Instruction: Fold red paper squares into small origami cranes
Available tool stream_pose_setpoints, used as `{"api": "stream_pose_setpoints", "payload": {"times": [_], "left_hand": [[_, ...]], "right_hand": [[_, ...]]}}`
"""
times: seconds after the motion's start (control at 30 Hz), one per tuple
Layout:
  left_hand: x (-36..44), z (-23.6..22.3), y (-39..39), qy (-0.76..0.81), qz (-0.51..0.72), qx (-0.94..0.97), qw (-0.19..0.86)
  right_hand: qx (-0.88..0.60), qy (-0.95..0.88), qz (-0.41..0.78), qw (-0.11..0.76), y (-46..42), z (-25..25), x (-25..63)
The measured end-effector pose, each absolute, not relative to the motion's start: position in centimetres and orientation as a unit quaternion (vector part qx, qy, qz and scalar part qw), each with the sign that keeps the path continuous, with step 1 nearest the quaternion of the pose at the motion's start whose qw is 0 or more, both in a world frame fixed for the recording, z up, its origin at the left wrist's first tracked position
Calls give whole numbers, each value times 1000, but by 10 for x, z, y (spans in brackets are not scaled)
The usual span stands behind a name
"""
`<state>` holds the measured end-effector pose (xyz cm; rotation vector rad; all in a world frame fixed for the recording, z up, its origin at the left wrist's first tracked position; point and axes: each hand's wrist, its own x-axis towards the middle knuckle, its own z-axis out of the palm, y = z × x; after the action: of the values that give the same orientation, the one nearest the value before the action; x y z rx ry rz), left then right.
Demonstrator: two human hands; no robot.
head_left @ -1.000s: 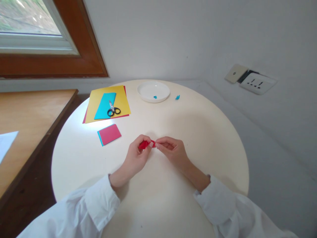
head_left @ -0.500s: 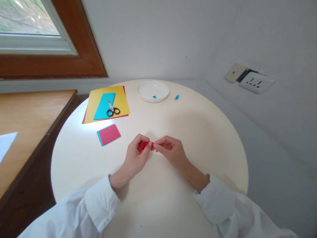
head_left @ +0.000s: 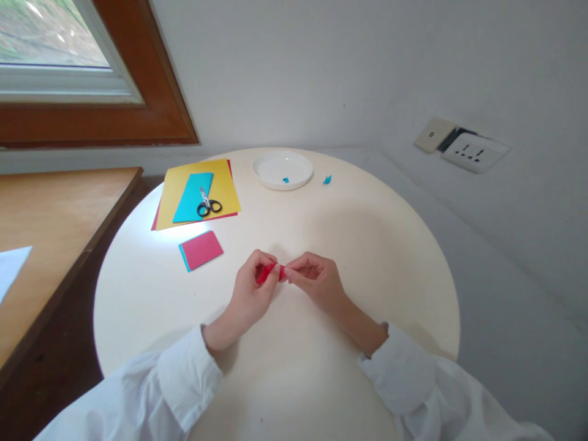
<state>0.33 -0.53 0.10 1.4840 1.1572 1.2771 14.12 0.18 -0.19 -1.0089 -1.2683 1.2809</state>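
Observation:
A small folded piece of red paper (head_left: 266,273) is held between my two hands just above the table. My left hand (head_left: 253,286) is closed around its left part, the thumb pressing on top. At the paper's right end my right hand (head_left: 319,278) pinches it between thumb and forefinger. The fingers cover much of the paper, so its full folded shape is hidden. Left of my hands lies a small stack of paper (head_left: 204,249), red on top with blue edges showing beneath.
Black-handled scissors (head_left: 205,202) rest on blue paper (head_left: 187,199) over larger yellow (head_left: 177,184) and red sheets. A white plate (head_left: 261,179) at the back holds a small blue paper piece (head_left: 285,180). Beside it lies a folded blue paper piece (head_left: 327,180). A wooden desk (head_left: 59,214) stands left.
Both hands stay almost in place on the red paper. Its visible part by my left fingers looks slightly flatter; the view has shifted a little.

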Motion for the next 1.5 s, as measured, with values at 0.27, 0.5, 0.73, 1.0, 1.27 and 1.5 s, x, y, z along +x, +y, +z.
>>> {"api": "stream_pose_setpoints", "payload": {"times": [0.27,0.5,0.73,1.0,1.27,1.5], "left_hand": [[4,1,-5,466,505,594,418],[4,0,-5,470,510,592,410],[4,0,-6,471,509,593,409],[3,0,-6,483,498,593,409],[4,0,-6,474,505,591,414],[4,-2,-5,470,516,574,428]], "right_hand": [[-420,-520,527,525,2,-3,141],[-427,-506,551,508,2,-2,141],[-429,-498,559,505,2,-1,142],[-422,-497,568,502,2,0,141],[-420,-494,570,505,2,1,141],[-415,-497,568,508,2,-1,141]]}}
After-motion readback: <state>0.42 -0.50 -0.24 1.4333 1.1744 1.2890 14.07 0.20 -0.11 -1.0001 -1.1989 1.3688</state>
